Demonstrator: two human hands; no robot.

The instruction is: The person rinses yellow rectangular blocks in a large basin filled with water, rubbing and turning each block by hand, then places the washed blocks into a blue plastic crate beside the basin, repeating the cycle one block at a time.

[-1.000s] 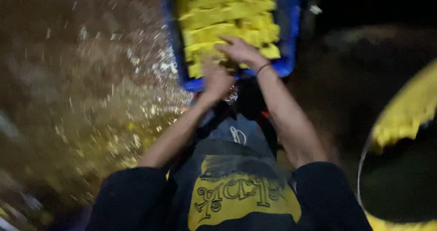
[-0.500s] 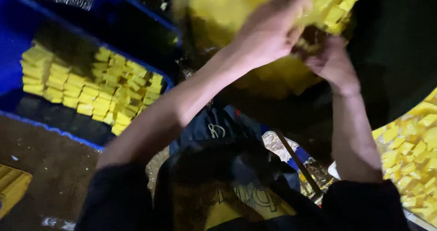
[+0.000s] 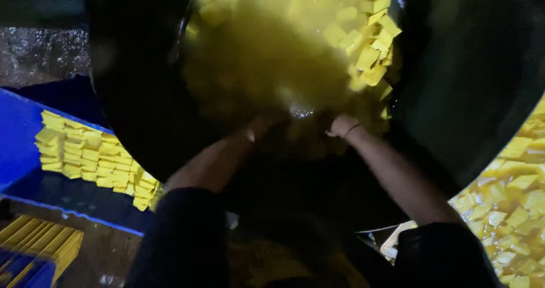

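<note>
1. Yellow liquid (image 3: 267,61): it fills the middle of a large dark pan (image 3: 454,78) in the upper half of the view. Its surface is cloudy, with a small bright glint near its lower edge.
2. Yellow blocks (image 3: 372,44): they float in a loose cluster along the right edge of the liquid, from the top of the pan down toward the right hand. Some more blurred blocks lie at the upper left of the liquid.
3. Right hand (image 3: 339,126): it sits at the lower edge of the liquid, just below the cluster of blocks. The wrist carries a thin dark band. The fingers dip into the dark, wet zone; whether they are spread or closed, and whether they hold a block, cannot be told.
4. Left hand (image 3: 260,126): it reaches to the same lower edge, near the right hand but apart from it. It is dim and blurred; its opening and contents cannot be told.
5. Both forearms run up from dark sleeves at the bottom of the view.
6. Blue crate (image 3: 17,129): it stands left of the pan and holds stacked rows of yellow blocks (image 3: 91,157), well apart from both hands.
7. Second pile of yellow blocks (image 3: 511,203): it lies at the right edge, below the pan rim.
</note>
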